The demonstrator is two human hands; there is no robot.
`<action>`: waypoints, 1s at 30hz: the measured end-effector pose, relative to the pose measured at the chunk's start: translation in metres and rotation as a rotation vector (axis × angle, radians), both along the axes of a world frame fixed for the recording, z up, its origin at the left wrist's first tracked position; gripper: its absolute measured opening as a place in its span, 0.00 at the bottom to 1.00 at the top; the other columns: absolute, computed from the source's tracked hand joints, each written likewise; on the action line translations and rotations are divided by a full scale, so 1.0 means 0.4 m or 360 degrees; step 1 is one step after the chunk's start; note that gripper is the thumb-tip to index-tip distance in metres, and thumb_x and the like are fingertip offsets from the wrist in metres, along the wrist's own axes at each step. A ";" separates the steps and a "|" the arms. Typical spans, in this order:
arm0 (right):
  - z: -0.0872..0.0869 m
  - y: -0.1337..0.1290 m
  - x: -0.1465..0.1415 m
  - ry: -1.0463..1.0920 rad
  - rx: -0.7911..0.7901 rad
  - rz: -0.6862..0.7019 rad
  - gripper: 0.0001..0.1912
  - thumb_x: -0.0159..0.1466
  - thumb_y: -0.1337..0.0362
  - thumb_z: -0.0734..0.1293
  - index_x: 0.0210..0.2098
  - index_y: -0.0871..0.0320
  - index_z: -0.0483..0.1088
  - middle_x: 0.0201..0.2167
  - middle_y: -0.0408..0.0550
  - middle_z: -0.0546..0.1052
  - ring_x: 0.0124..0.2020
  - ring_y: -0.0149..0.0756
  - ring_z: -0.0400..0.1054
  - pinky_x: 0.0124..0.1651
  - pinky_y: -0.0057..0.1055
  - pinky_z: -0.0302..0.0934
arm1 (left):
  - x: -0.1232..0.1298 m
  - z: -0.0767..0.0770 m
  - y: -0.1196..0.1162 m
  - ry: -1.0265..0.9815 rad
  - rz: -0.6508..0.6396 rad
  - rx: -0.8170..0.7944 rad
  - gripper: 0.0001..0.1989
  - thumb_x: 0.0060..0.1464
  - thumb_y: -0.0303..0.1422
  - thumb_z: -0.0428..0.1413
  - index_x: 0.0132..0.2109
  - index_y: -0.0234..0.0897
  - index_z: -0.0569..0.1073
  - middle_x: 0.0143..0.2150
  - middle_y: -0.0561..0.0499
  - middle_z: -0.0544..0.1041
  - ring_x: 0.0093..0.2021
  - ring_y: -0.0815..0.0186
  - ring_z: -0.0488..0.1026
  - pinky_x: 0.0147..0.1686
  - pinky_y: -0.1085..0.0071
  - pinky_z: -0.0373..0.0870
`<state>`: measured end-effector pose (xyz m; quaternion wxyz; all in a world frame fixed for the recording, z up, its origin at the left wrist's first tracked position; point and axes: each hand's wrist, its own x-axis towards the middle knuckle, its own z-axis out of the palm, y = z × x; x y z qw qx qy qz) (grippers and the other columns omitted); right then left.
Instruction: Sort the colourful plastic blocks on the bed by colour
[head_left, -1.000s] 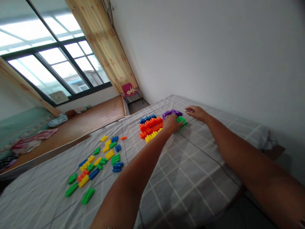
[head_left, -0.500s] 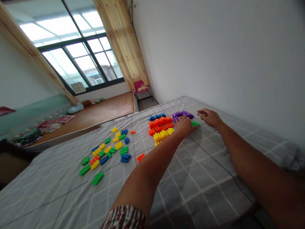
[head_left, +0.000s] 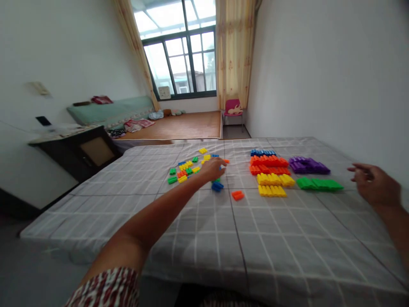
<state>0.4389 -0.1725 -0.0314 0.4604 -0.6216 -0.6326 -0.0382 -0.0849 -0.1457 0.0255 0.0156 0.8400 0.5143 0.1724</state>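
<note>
My left hand [head_left: 213, 169] reaches over the right side of the scattered coloured blocks, its fingers bent downward; whether they hold a block is too small to tell. Just below it lies a blue block [head_left: 217, 186], and an orange block [head_left: 237, 195] is nearer me. My right hand [head_left: 372, 181] hovers at the right, fingers loosely curled and apart, with nothing seen in them. Left of it are rows of green blocks [head_left: 319, 184] and purple blocks [head_left: 308, 165]. Further left stand rows of yellow blocks [head_left: 275, 180], orange blocks [head_left: 269, 161] and blue blocks [head_left: 262, 152].
A checked grey cloth [head_left: 198, 230] covers the surface under the blocks. Beyond it are a low wooden platform [head_left: 191, 123], a pink chair [head_left: 232, 106] and a window. A dark cabinet [head_left: 89, 149] stands at the left; a white wall runs along the right.
My left hand has moved from the purple and green blocks leftward to the scattered ones. The view has turned left and levelled. More green blocks show, now uncovered.
</note>
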 end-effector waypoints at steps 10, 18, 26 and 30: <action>0.164 0.100 -0.593 -0.0450 -0.0335 0.0694 0.16 0.63 0.55 0.59 0.46 0.51 0.72 0.41 0.50 0.79 0.34 0.44 0.74 0.38 0.41 0.68 | -0.447 -0.098 0.078 -0.0043 0.0593 -0.0156 0.16 0.51 0.30 0.53 0.47 0.39 0.78 0.50 0.45 0.77 0.53 0.56 0.71 0.55 0.63 0.63; 0.103 0.346 -0.970 -0.1087 -0.0467 0.1056 0.26 0.56 0.77 0.62 0.52 0.56 0.71 0.52 0.51 0.75 0.52 0.44 0.67 0.55 0.41 0.61 | -0.445 -0.095 0.025 -0.0252 0.0491 -0.0052 0.17 0.49 0.26 0.53 0.45 0.41 0.79 0.50 0.48 0.76 0.50 0.58 0.71 0.54 0.64 0.66; 0.068 0.441 -1.050 -0.1291 -0.0809 0.1093 0.27 0.53 0.70 0.69 0.53 0.54 0.70 0.52 0.49 0.75 0.48 0.41 0.70 0.49 0.31 0.63 | -0.391 -0.042 -0.018 -0.0184 -0.0528 -0.0583 0.23 0.43 0.23 0.56 0.48 0.43 0.78 0.49 0.54 0.78 0.50 0.63 0.72 0.54 0.71 0.64; 0.120 0.416 -1.024 -0.1431 -0.1154 0.0918 0.25 0.55 0.50 0.70 0.48 0.57 0.74 0.43 0.52 0.79 0.43 0.43 0.73 0.43 0.32 0.64 | -0.359 -0.040 -0.024 0.0097 -0.0519 -0.0472 0.25 0.42 0.26 0.59 0.51 0.41 0.76 0.51 0.49 0.76 0.51 0.61 0.71 0.52 0.71 0.64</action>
